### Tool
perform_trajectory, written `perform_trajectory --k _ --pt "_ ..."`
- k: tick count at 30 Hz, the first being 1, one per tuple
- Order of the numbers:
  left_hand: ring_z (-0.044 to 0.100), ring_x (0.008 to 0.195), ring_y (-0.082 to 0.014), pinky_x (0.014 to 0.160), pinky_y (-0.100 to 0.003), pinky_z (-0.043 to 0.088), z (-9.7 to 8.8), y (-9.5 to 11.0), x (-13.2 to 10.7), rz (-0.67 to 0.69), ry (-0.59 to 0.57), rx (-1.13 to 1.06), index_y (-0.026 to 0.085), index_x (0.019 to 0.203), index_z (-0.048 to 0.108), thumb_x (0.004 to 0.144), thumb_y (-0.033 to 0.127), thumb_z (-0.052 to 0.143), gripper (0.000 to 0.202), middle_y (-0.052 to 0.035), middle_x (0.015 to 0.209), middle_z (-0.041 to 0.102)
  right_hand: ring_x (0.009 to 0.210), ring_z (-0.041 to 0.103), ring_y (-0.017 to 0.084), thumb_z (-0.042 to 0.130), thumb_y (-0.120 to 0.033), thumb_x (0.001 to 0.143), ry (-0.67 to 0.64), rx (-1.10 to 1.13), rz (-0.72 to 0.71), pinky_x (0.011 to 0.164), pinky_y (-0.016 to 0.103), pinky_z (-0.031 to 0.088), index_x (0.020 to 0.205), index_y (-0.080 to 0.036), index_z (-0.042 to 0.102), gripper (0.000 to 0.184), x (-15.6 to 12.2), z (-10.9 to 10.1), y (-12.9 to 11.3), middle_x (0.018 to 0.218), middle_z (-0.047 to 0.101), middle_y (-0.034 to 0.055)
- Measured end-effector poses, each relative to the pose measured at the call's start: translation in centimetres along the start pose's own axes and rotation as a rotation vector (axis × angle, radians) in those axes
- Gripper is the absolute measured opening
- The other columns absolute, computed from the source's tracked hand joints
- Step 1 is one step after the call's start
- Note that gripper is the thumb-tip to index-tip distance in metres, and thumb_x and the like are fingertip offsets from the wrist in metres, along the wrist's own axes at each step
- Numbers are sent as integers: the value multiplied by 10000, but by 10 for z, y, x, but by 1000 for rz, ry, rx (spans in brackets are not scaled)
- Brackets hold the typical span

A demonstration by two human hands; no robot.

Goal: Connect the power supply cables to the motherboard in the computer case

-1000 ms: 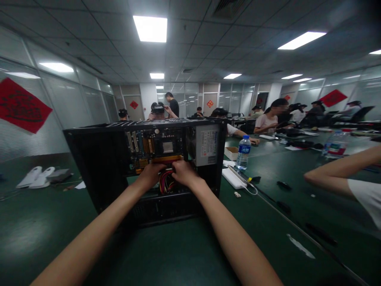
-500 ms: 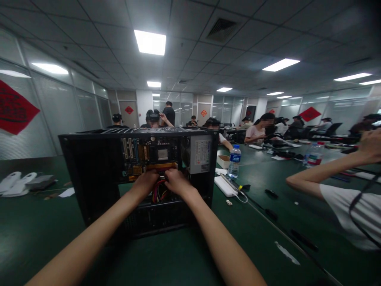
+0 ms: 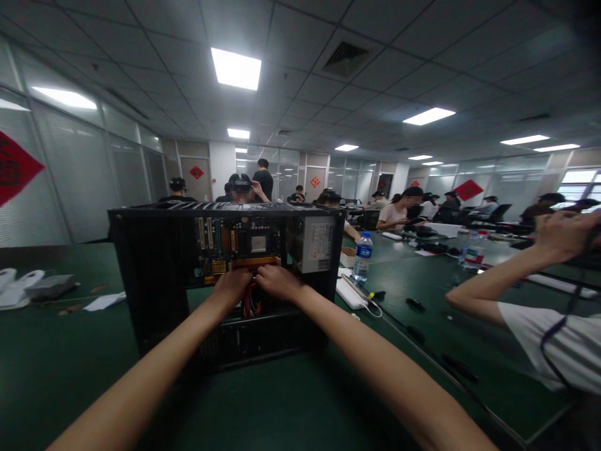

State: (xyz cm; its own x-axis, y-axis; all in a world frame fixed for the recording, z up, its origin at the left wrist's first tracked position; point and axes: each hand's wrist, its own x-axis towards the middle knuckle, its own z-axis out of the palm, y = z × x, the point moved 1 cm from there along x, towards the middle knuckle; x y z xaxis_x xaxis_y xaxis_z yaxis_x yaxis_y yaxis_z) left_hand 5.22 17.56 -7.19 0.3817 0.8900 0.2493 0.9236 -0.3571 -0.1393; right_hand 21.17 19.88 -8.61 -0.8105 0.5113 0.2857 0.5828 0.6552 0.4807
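Observation:
A black computer case [image 3: 153,282] stands with its side open on the green table. Inside are the motherboard [image 3: 245,228] and, at upper right, a silver power supply [image 3: 318,243]. My left hand [image 3: 233,285] and my right hand [image 3: 278,282] are close together at the motherboard's lower edge, just below a long orange-brown slot or module [image 3: 256,262]. Both have curled fingers, and their tips hide whatever they grip. Coloured cables [image 3: 252,302] hang between and beneath the hands.
Right of the case are a water bottle [image 3: 363,258], a white power bank [image 3: 350,293] with a cable and several dark small items. A person's raised arm [image 3: 502,282] reaches in at right. White sandals [image 3: 21,288], a grey block [image 3: 51,286] and paper [image 3: 106,301] lie left.
The view has turned slightly right. My hands stay at the same spot on the motherboard, with the right hand moved slightly closer to the left and its forearm swung outward.

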Motion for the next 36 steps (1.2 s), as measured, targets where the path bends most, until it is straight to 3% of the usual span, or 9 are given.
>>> perform_trajectory --k 14,20,27,36 --pt "703 1023 -337 812 -426 560 -3 -2 -4 36 11 30 130 1082 717 966 141 426 313 -191 1098 718 957 623 233 437 -141 998 12 -3 100 780 330 478 1032 -88 626 199 -4 10 1 1030 647 150" --pt "700 1029 -322 807 -397 550 2 -6 -3 82 16 31 205 1132 730 975 197 445 325 -166 1096 728 941 658 258 400 -147 1004 -43 -20 145 727 339 485 1074 -106 604 219 -3 12 2 1033 675 138" --pt "704 1010 -324 784 -380 543 6 -8 -2 100 33 33 217 1151 728 981 225 447 329 -157 1076 739 937 666 253 378 -128 1008 -78 -49 50 740 339 476 1084 -93 603 240 -2 11 1 1017 681 146" --pt "708 994 -310 778 -364 534 5 -8 -4 64 43 -2 258 1150 732 978 278 454 327 -138 1079 744 929 659 239 392 -137 1010 -65 -59 39 754 330 463 1061 -88 617 236 -2 10 0 990 685 150"
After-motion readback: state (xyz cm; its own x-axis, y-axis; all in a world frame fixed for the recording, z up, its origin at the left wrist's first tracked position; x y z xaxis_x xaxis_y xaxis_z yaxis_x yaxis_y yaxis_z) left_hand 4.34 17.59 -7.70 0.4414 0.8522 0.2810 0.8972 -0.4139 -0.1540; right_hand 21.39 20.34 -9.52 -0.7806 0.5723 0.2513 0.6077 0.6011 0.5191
